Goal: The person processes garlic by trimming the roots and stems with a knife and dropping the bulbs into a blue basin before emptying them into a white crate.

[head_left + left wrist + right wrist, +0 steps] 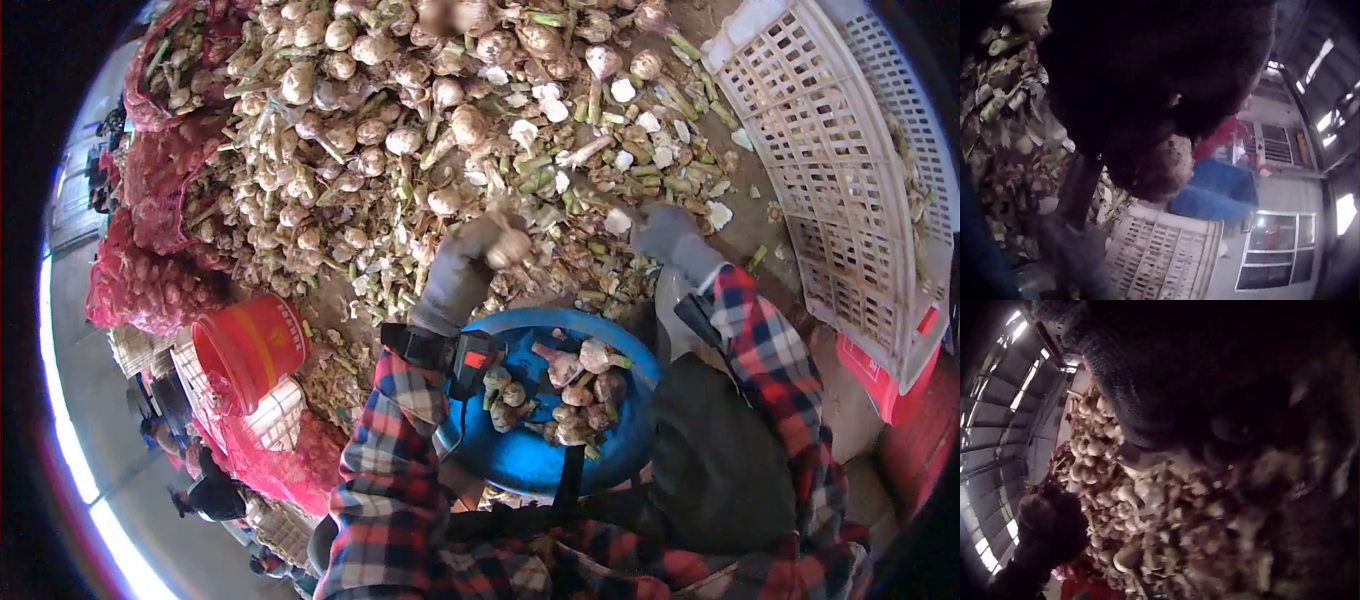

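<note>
Left hand (465, 262) gripping one garlic bulb (509, 250) beyond the far rim of one blue basin (638, 370), which contains roughly ten further bulbs (577, 393); right hand (668, 236), grip indeterminable, near the uncounted heap (370, 50); one red bucket (255, 345) at the heap's left edge.

The head view is bright but fisheye-warped, both wrist views shadowy and soft.

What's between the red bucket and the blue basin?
In the head view, garlic scraps and the plaid left sleeve lie between red bucket and blue basin.
</note>
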Demonstrator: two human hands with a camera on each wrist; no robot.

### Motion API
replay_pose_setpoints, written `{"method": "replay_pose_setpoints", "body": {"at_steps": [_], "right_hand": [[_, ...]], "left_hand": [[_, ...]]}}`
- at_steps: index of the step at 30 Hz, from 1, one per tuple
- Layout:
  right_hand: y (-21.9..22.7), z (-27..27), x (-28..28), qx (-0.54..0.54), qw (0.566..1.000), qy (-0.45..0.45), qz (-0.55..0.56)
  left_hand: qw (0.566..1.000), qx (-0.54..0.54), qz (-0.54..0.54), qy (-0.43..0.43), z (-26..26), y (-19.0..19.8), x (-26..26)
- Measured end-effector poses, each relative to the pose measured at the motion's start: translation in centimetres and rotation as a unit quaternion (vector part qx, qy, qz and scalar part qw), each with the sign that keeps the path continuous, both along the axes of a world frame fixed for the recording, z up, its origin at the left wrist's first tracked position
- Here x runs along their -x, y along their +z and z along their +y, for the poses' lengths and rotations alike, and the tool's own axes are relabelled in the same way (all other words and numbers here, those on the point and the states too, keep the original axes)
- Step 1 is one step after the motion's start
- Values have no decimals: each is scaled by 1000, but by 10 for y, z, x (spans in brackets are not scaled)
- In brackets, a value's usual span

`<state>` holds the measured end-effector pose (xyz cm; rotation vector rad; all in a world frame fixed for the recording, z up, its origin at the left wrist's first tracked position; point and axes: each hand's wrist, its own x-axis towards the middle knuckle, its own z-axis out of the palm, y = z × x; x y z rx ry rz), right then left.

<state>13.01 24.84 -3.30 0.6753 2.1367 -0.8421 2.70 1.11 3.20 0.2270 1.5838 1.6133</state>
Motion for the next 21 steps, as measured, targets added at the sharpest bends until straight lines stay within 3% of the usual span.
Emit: {"method": "replay_pose_setpoints", "body": {"at_steps": [1, 2, 3, 4, 5, 6, 7, 8, 9, 13, 20, 21], "right_hand": [[7, -3, -4, 2, 1000, 0, -4], [15, -6, -8, -36, 998, -15, 50], [23, -8, -7, -77, 991, -28, 107], [33, -13, -4, -79, 991, -30, 106], [41, -23, 2, -71, 989, 33, 125], [47, -32, 6, -63, 983, 95, 145], [49, -40, 8, -62, 983, 95, 144], [51, -48, 9, -37, 965, 146, 215], [52, -53, 11, -13, 938, 196, 285], [60, -64, 20, -25, 922, 258, 289], [52, -67, 16, -54, 916, 187, 350], [55, -63, 19, -31, 940, 200, 274]], "left_hand": [[983, -48, -135, 114, 0, 0, -2], [933, -95, -267, 222, 2, -1, -4], [912, -99, -305, 257, 4, -9, -6], [863, -174, -409, 242, 4, -13, -5], [862, -173, -411, 240, 2, -21, -8], [964, -44, -213, 154, -1, -32, -13], [994, 89, 1, 58, -6, -43, -20], [970, 179, 166, 3, -10, -54, -25], [954, 208, 215, -11, -11, -61, -29], [919, 254, 299, -35, -17, -79, -41], [890, 270, 363, -50, -6, -75, -56], [879, 283, 381, -51, 0, -61, -56]]}}
